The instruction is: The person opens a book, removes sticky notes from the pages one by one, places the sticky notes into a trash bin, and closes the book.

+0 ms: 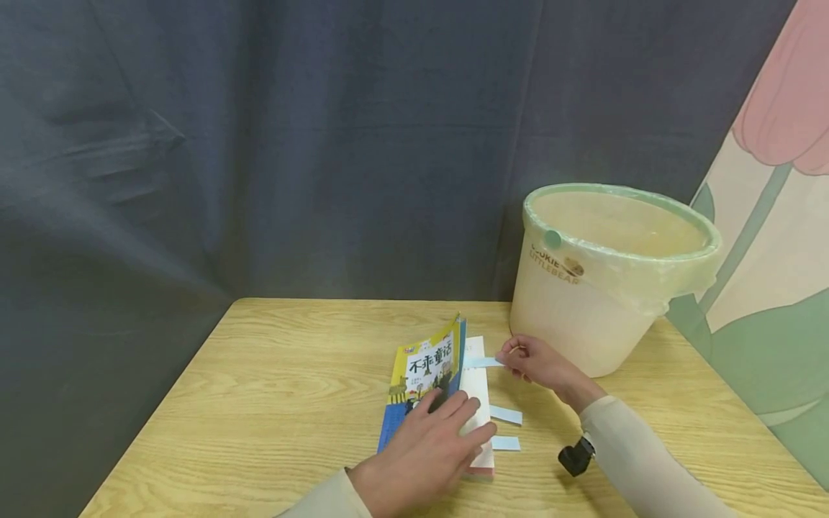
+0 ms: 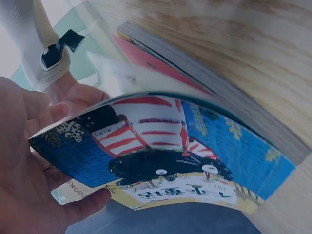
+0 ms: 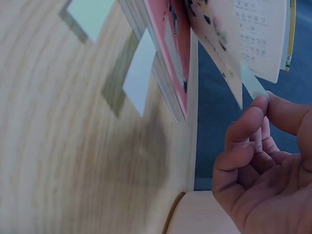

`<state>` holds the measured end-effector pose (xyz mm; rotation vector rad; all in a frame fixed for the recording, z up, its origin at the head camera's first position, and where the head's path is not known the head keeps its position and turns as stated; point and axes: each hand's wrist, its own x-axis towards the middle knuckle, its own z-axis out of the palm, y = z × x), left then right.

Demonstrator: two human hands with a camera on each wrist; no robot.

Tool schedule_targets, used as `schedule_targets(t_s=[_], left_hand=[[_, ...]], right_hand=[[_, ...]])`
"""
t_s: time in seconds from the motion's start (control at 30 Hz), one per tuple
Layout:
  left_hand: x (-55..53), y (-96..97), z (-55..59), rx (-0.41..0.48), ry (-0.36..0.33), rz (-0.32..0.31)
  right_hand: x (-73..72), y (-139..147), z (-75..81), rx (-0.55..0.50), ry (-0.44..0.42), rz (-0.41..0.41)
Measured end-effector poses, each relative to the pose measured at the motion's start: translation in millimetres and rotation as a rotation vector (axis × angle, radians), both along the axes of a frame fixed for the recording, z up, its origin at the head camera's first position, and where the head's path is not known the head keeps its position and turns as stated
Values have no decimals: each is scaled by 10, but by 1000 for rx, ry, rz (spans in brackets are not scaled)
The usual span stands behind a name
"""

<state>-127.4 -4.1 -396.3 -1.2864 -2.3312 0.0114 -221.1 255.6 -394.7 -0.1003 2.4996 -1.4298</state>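
A picture book point(image 1: 421, 367) with a yellow and blue cover lies on the table, its front part lifted. My left hand point(image 1: 430, 450) holds this raised part by its edge, thumb on the cover point(image 2: 146, 146) and other fingers on the page side. My right hand point(image 1: 534, 363) pinches the outer end of a pale blue paper strip point(image 3: 252, 83) between thumb and forefinger. The strip's other end lies against a printed page point(image 3: 258, 36). Two more pale strips, a middle one point(image 1: 506, 415) and a lower one point(image 1: 506, 443), stick out from the book's right side.
A cream bucket point(image 1: 570, 309) with a green rim and a clear plastic liner stands behind my right hand. The wooden table point(image 1: 272, 403) extends to both sides of the book. A dark curtain point(image 1: 363, 144) hangs behind it, and a painted wall point(image 1: 771, 288) is at the right.
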Motion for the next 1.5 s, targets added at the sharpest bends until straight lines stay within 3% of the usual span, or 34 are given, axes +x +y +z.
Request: schedule_targets(t_s=[0.13, 0.3, 0.53, 0.63, 0.77, 1.0, 1.13, 1.3, 1.5], left_hand=[[7, -80, 40, -16, 37, 37], [12, -264, 152, -16, 17, 91], [-9, -679, 365, -2, -27, 208], [-15, -857, 405, 9, -51, 273], [-73, -983, 343, 28, -103, 324], [-314, -927, 44, 18, -395, 412], [-423, -879, -82, 32, -408, 423], [-516, -840, -90, 9, -395, 428], [-614, -822, -13, 6, -537, 492]], right_hand=[[16, 18, -43, 14, 9, -7], [33, 40, -103, 32, 15, -12], [42, 43, -208, 24, 21, -7], [60, 21, -245, 28, 13, -6], [60, 18, -274, 39, 4, -13], [76, 39, -342, 61, -8, -6], [94, 60, -351, 53, -21, -11], [87, 61, -354, 46, -21, -10], [42, -8, -353, 100, -31, -10]])
